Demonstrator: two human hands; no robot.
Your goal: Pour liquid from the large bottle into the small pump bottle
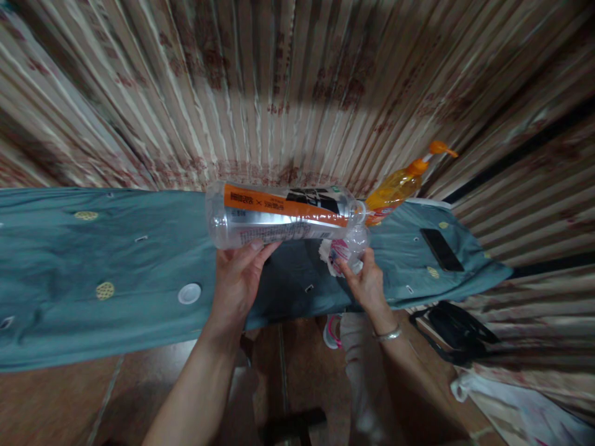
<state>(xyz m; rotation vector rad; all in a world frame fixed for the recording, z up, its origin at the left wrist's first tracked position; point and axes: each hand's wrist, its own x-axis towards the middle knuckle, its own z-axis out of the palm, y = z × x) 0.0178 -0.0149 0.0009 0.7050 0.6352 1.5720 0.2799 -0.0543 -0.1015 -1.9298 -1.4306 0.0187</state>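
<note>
A large clear bottle with an orange, silver and black label (283,214) lies sideways in the air above the cloth, its neck pointing right. My left hand (239,275) holds it from below near its base. My right hand (367,282) grips a small clear plastic piece with a pink and white label (351,244), close under the large bottle's neck. The two plastic pieces overlap there, and whether they touch is unclear. Just behind the neck stands a bottle of orange liquid with an orange pump top (395,189).
A green patterned cloth (153,248) covers the long narrow table. On it lie a white round lid (189,293) at left and a black phone (441,249) at right. Pleated curtains (260,93) hang behind. A black bag (458,328) is on the floor.
</note>
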